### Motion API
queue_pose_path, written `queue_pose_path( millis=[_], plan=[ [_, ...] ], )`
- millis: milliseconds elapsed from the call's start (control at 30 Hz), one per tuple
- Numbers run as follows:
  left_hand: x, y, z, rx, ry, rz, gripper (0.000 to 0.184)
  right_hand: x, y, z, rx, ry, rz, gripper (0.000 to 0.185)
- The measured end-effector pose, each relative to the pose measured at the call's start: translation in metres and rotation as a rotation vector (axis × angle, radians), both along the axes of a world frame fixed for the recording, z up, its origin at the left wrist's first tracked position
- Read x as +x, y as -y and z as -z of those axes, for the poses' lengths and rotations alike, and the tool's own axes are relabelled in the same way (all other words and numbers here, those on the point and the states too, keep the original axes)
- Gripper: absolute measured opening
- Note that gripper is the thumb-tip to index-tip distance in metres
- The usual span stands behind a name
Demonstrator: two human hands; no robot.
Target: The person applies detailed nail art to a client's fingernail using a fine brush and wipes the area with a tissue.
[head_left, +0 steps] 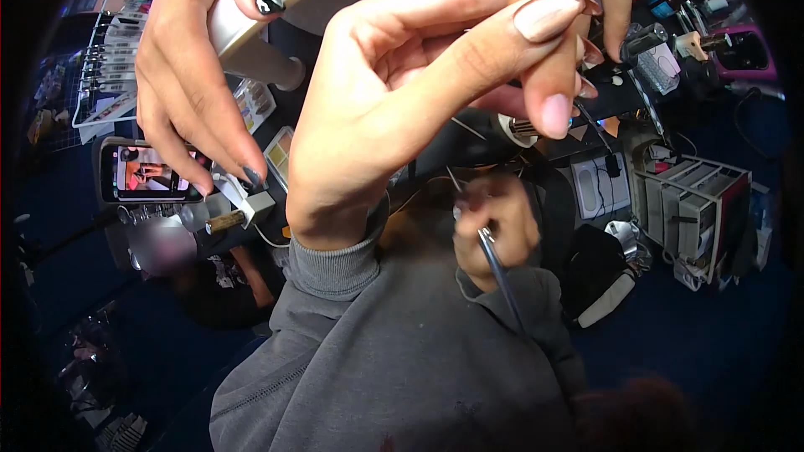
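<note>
Head cam: pinches other person's finger (540,84) in L hand (364,117), w/ pink nail (554,115) in plain sight, prob. for steadiness; grips thin tool (500,272) in R hand (502,226) (blurred), lower, apart from nail, tip up, prob. for clearance.

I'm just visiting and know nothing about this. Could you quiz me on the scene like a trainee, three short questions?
1. True or false: the left hand of the person in the grey sweatshirt holds another person's finger.
2. What sort of thing does that person's right hand hold?
3. Near which edge of the picture is the lit phone? A: left. B: right. C: bottom.

Key:
1. True.
2. A thin tool with a dark handle.
3. A.
</note>
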State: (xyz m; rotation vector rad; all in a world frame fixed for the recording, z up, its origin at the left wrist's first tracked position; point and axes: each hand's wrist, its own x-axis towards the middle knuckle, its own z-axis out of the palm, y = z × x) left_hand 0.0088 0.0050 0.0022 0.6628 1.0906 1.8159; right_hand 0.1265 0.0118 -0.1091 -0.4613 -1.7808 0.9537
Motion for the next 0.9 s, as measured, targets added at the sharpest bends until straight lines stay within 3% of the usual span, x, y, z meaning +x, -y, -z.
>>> queue_pose_path(
  millis=[133,167,200,267,367,500,733,800,900],
  plan=[
    [0.007,-0.002,-0.01,-0.025,-0.066,-0.083,0.025,-0.018,-0.001,0.003,-0.028,0.096,-0.026,0.012],
    [0.004,0.0,-0.029,-0.225,-0.075,-0.044,0.025,-0.021,-0.001,0.002,-0.09,0.098,-0.043,0.011],
    [0.004,0.0,-0.022,-0.224,-0.074,-0.047,0.025,-0.024,-0.002,0.004,-0.088,0.098,-0.047,0.011],
    [0.005,0.0,0.0,0.09,-0.071,-0.059,0.025,-0.027,-0.003,0.007,-0.066,0.108,-0.011,0.012],
    [0.001,-0.001,-0.002,0.026,-0.041,-0.036,0.027,-0.03,0.002,-0.006,-0.187,0.219,0.043,0.012],
    [0.0,0.0,-0.023,-0.155,-0.119,-0.037,0.028,-0.031,-0.001,-0.005,-0.126,0.295,0.054,0.013],
    [0.003,-0.002,-0.004,-0.025,-0.065,-0.104,0.028,-0.035,-0.005,-0.005,-0.209,0.295,0.007,0.01],
    [-0.001,0.004,-0.014,0.117,-0.105,-0.006,0.028,-0.035,-0.005,-0.004,-0.207,0.282,0.019,0.009],
    [0.001,-0.003,0.002,0.014,-0.046,-0.059,0.028,-0.035,-0.005,-0.004,-0.177,0.306,0.022,0.009]
  ],
)
